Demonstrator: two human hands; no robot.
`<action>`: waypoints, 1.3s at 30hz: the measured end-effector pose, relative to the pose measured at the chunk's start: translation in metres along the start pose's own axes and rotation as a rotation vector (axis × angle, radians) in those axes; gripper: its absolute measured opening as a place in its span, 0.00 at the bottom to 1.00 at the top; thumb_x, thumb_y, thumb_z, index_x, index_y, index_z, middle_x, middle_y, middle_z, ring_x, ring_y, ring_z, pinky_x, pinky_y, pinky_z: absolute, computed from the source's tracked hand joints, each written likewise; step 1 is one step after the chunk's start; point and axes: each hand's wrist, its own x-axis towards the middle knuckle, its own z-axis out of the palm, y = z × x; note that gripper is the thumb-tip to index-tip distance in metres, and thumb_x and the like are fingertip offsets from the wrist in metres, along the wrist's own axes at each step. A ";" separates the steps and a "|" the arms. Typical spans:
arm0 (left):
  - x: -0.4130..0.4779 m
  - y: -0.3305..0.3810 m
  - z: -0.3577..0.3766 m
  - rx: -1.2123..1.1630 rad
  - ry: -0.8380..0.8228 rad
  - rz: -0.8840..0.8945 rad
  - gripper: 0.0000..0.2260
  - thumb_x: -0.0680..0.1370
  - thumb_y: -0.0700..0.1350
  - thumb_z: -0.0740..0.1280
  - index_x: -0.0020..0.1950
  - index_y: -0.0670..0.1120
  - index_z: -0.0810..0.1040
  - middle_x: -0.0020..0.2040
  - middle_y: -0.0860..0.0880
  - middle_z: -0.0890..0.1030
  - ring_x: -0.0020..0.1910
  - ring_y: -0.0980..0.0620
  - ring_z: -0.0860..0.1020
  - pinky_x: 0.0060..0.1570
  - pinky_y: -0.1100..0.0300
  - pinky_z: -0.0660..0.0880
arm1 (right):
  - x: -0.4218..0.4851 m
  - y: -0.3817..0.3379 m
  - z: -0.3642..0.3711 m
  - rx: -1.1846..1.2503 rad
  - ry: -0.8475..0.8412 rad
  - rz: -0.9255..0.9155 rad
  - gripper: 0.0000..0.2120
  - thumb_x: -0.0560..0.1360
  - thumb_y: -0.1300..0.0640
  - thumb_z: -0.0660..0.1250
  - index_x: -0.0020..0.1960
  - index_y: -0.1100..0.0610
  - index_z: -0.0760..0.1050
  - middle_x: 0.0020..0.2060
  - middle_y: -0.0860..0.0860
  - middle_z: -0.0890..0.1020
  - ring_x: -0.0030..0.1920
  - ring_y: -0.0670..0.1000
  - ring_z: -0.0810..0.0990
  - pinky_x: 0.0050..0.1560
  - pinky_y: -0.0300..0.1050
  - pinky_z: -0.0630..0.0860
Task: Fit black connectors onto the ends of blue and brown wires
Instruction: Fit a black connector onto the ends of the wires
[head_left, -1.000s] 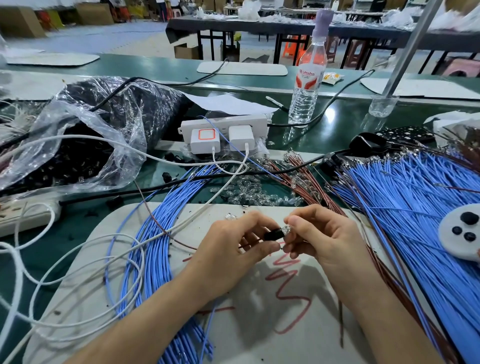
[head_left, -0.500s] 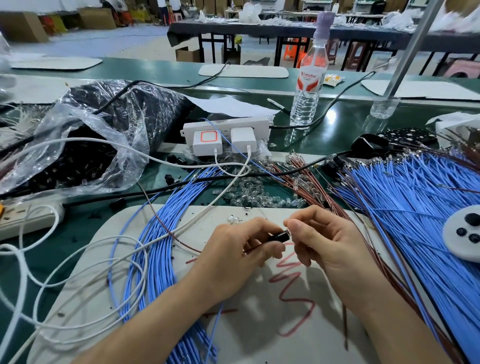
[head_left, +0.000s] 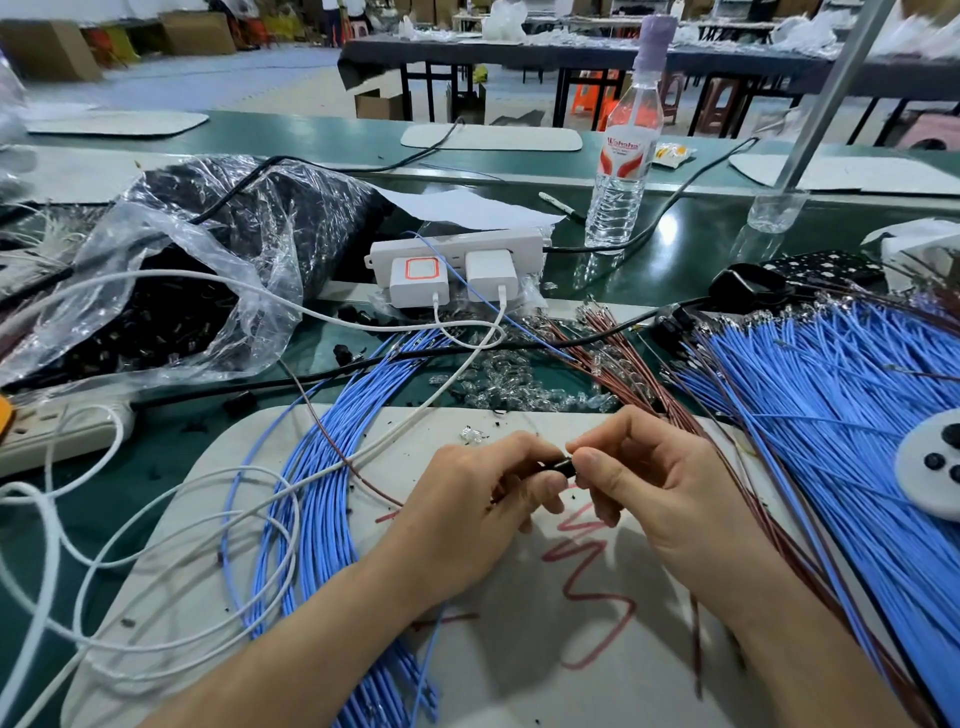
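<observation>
- While the clear bag (head_left: 171, 312) of black parts sat far left on the bench (head_left: 675, 249), blue wires (head_left: 322, 493) ran across the white mat (head_left: 519, 675).
- the left hand (head_left: 467, 519) had its grip pinched on the black connector (head_left: 563, 464), held over the mat.
- the right hand (head_left: 660, 483) had its grip pinching the other end.
- brown wires (head_left: 623, 358) lay further right.

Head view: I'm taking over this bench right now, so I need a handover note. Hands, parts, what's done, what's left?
Left hand pinches the black connector at its left end. Right hand pinches its right end, above the white mat.
Stock: bag of black connectors far left, loose blue wires right, brown wires beside them. A blue bundle lies on the mat's left.
Done: one connector in hand, seating not visible.
Left: finish this fit, then work through the piles. Finished count unclear.
</observation>
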 end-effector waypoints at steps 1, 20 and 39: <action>0.000 0.000 0.000 0.000 0.000 -0.002 0.10 0.77 0.50 0.64 0.52 0.46 0.80 0.36 0.57 0.81 0.29 0.58 0.78 0.37 0.61 0.77 | 0.000 0.000 -0.001 0.010 -0.001 0.013 0.12 0.68 0.56 0.69 0.43 0.65 0.77 0.27 0.51 0.78 0.27 0.48 0.74 0.30 0.38 0.73; -0.004 -0.003 -0.002 -0.038 -0.073 0.024 0.07 0.78 0.46 0.66 0.49 0.44 0.79 0.36 0.53 0.82 0.29 0.62 0.79 0.36 0.69 0.74 | -0.002 0.005 0.002 0.187 -0.051 0.141 0.09 0.66 0.59 0.69 0.40 0.66 0.75 0.28 0.54 0.79 0.27 0.48 0.74 0.31 0.37 0.74; 0.000 0.002 -0.004 -0.159 0.137 -0.031 0.08 0.74 0.48 0.70 0.54 0.53 0.80 0.42 0.54 0.84 0.41 0.56 0.82 0.45 0.55 0.79 | 0.002 0.010 0.009 0.359 0.062 0.088 0.12 0.63 0.54 0.73 0.45 0.57 0.83 0.32 0.57 0.81 0.30 0.50 0.78 0.36 0.39 0.77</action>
